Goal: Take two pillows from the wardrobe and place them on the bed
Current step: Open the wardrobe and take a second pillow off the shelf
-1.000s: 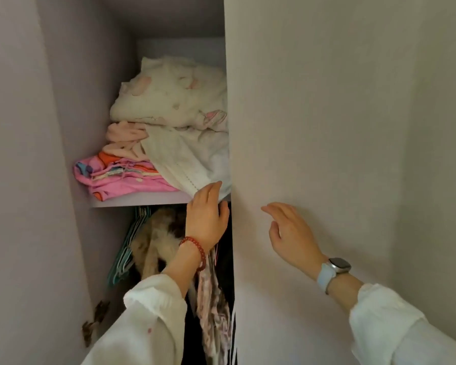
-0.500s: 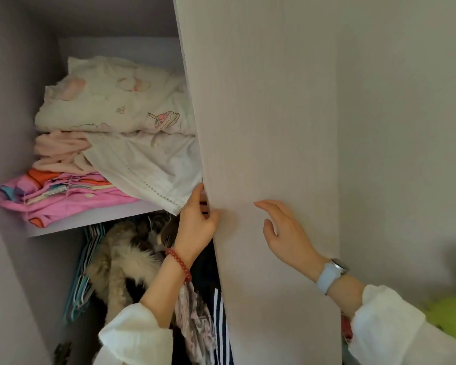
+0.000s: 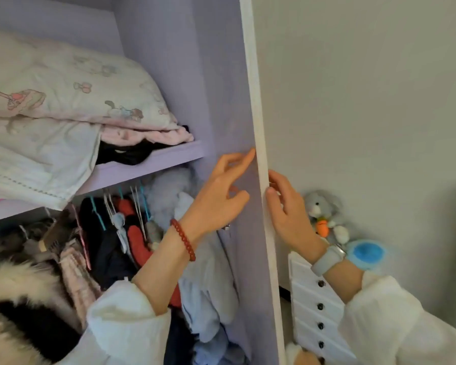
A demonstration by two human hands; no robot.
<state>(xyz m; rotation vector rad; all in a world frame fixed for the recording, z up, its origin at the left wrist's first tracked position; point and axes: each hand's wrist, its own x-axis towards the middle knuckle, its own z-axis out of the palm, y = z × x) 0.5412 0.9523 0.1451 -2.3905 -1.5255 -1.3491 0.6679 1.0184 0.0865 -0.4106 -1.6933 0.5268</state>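
A cream pillow with cartoon prints point(image 3: 71, 93) lies on top of the pile on the wardrobe's upper shelf point(image 3: 156, 163). Under it a white pillow with a stitched hem point(image 3: 37, 159) hangs over the shelf's front. The wardrobe door point(image 3: 258, 127) stands swung out, seen edge-on. My left hand point(image 3: 219, 198) is open with fingers spread, its fingertips against the door's inner face. My right hand point(image 3: 287, 209) grips the door's edge from the outer side. Both hands are to the right of the pillows and apart from them.
Pink and black folded cloth point(image 3: 148, 138) lies under the pillows. Clothes on hangers point(image 3: 121, 233) fill the space under the shelf, with a furry coat point(image 3: 13, 299) at lower left. Right of the door stand a white drawer unit point(image 3: 313, 299) and plush toys point(image 3: 324, 214).
The door has swung wide open to the right. My left hand let go of its edge and now touches the inner face. My right hand moved from the outer face to the edge.
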